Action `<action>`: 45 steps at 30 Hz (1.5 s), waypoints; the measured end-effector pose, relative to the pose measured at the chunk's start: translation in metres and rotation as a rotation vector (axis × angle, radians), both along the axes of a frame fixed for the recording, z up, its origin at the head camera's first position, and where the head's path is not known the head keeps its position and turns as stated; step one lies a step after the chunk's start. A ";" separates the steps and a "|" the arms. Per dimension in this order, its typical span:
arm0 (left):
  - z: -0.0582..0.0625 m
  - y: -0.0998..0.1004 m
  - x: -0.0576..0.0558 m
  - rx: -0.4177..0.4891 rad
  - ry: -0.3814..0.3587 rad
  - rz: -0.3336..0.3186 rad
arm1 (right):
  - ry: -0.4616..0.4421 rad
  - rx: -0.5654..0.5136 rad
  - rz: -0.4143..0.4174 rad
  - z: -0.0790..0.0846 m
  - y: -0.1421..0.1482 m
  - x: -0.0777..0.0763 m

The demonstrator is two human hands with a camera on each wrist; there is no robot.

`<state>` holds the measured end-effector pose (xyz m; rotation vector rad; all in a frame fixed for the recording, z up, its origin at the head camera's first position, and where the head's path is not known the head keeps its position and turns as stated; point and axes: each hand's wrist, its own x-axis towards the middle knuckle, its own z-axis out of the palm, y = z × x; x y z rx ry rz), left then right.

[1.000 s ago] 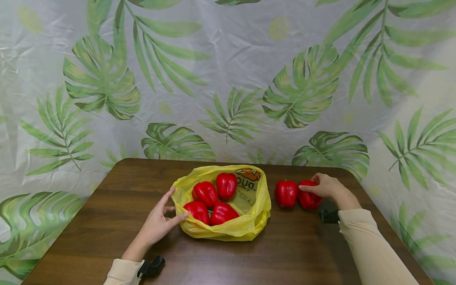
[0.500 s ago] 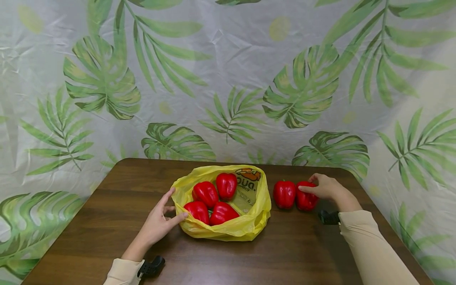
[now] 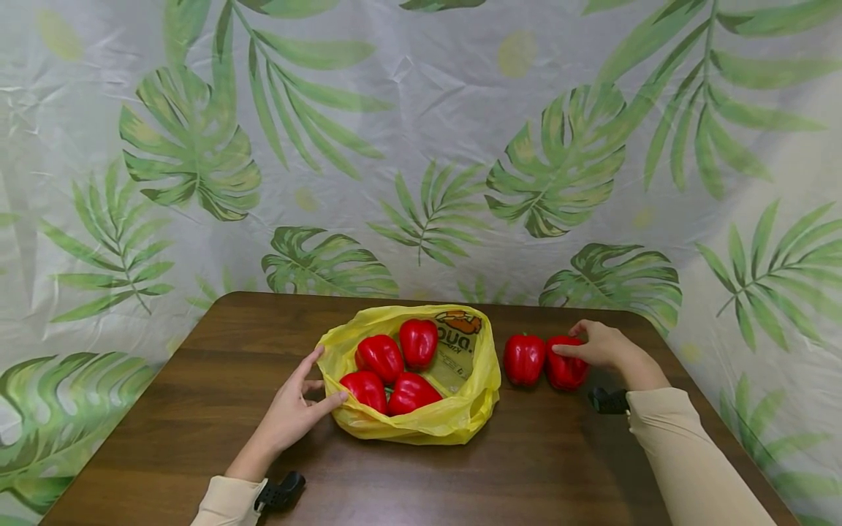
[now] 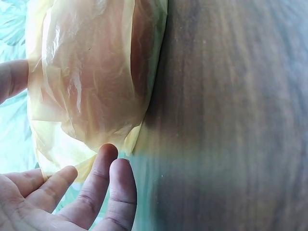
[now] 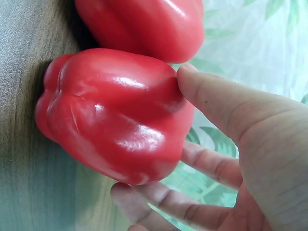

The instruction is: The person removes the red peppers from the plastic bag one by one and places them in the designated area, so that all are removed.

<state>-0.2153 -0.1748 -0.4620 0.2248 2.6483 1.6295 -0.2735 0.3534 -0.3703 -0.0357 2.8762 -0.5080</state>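
Observation:
A yellow plastic bag (image 3: 483, 409) stands on the table, its mouth spread wide, with several red bell peppers (image 3: 417, 343) inside. My left hand (image 3: 289, 413) rests at the bag's left side, thumb and index fingertips at the rim. In the left wrist view, the other fingers (image 4: 101, 180) lie nearly straight and spread near the bag's side. Right of the bag, my right hand (image 3: 601, 345) holds a red bell pepper (image 5: 115, 115), thumb on one side and fingers round the other. Close on its left is another red bell pepper (image 3: 524, 359).
The brown wooden table (image 3: 421, 482) ends at a far edge just behind the bag. Beyond it hangs a pale cloth (image 3: 434, 146) printed with green leaves. Each wrist wears a black camera mount (image 3: 281, 492).
My right hand and its bell pepper have shifted slightly left, and the bell pepper beside it has moved slightly left too. My left hand and the bag stay where they were.

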 end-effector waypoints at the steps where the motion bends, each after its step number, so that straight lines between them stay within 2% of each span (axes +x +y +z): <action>1: 0.000 0.000 0.000 -0.002 0.000 0.000 | 0.001 0.000 0.001 0.000 0.000 0.000; 14: -0.001 -0.001 0.000 -0.006 -0.004 -0.001 | 0.011 0.023 0.009 0.003 -0.002 -0.001; 19: -0.002 -0.001 0.000 -0.008 -0.004 0.002 | 0.044 0.014 -0.012 0.011 -0.008 -0.003; 30: -0.002 -0.001 0.000 -0.010 0.002 -0.002 | 0.156 -0.074 0.020 0.042 -0.047 -0.004; 38: -0.002 0.000 0.000 -0.011 0.012 -0.007 | 0.171 -0.155 0.035 0.063 -0.082 -0.001; 45: -0.001 0.002 0.001 -0.004 0.017 -0.013 | 0.166 -0.201 0.060 0.069 -0.110 0.000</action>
